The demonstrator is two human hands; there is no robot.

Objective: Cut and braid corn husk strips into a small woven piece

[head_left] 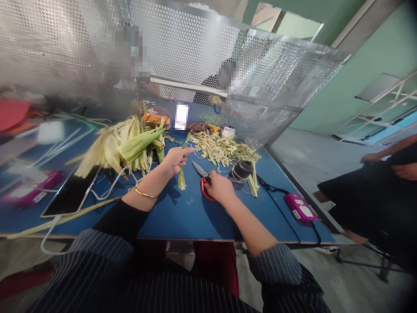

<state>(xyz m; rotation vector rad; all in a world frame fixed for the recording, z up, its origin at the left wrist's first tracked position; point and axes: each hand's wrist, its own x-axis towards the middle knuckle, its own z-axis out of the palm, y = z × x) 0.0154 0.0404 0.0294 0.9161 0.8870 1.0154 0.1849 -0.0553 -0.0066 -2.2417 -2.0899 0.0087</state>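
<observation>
My left hand (176, 160) is closed around a strip of corn husk (181, 179), its green end poking up above the fingers and its paler end hanging below. In my right hand (220, 188) is a pair of scissors (198, 168) with red handles. The pointed blades angle toward my left hand and stand apart from the husk strip. Just right of the scissors sits a dark cone of thread (241, 171) with pale string wound about it. Beyond both hands lies a heap of cut husk scraps (224, 148). Whole corn husks (120, 148) are piled to the left.
A phone (72, 193) with a white cable lies left on the blue table (182, 224). Purple boxes stand at the right (299, 208) and far left. Behind the table rises a perforated metal screen (182, 39). A person in dark clothes (365, 187) is at the right.
</observation>
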